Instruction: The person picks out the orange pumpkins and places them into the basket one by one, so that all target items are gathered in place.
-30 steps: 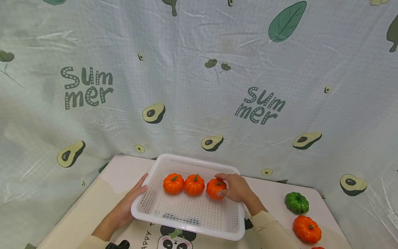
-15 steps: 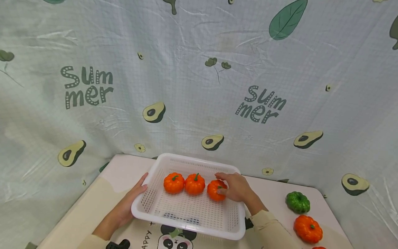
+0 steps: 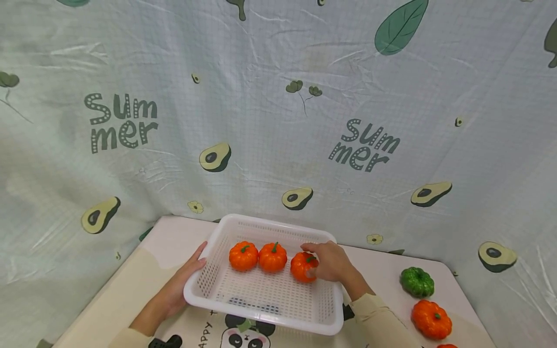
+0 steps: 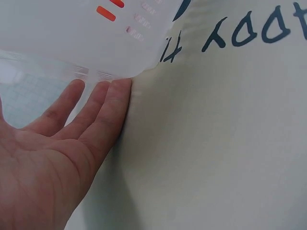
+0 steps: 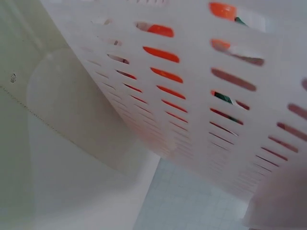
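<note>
A white slotted plastic basket (image 3: 263, 317) stands in the middle of the table. Inside it, a small orange pumpkin (image 3: 243, 256) on the left sits against another orange pumpkin (image 3: 272, 258). My right hand (image 3: 331, 262) reaches over the basket's right side and grips a third orange pumpkin (image 3: 301, 267) between thumb and fingers, partly covering it. Its green stem tilts toward the hand. With fingers extended, my left hand (image 3: 182, 283) touches the basket's left side; in the left wrist view its fingertips meet the basket's lower edge. The right wrist view shows mostly the slotted basket wall (image 5: 192, 96).
On the right of the table lie a green pumpkin (image 3: 417, 282) and an orange pumpkin (image 3: 431, 319), with another orange one (image 3: 447, 346) cut off by the frame's bottom. A printed curtain (image 3: 261, 121) hangs behind the table (image 3: 143, 285).
The pumpkin in my right hand has turned and shifted slightly right, its stem now leaning toward the hand. My right thumb has shifted on it. My left hand and the basket stay put.
</note>
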